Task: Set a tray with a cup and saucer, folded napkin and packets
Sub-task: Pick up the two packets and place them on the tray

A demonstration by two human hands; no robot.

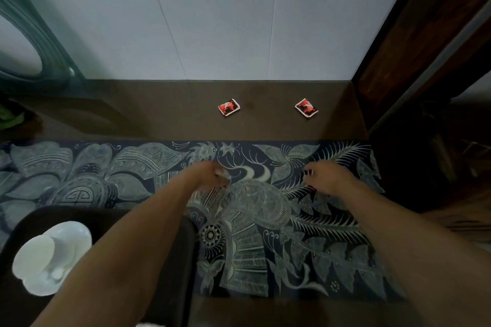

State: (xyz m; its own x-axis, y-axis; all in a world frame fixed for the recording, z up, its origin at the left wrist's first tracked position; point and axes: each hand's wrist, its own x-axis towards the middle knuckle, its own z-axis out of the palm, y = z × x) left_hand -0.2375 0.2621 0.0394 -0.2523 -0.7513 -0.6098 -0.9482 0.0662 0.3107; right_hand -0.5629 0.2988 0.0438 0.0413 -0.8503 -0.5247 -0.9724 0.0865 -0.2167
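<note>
White cup (36, 257) and saucer (71, 236) sit on dark tray (170, 260). Beyond tray, two red packets (229, 107) (306, 107) lie unplaced. Left hand (210, 175) blurred, grip unclear; right hand (325, 176) loosely curled, empty. Napkin unseen, both pending.

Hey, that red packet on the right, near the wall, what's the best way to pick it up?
The right red packet lies flat on the bare brown tabletop, turned corner-on like a diamond, with clear space all round. Probably best to come from above with the right hand, the nearer one, and pinch two opposite edges, lifting one edge first since it sits flush.
</note>
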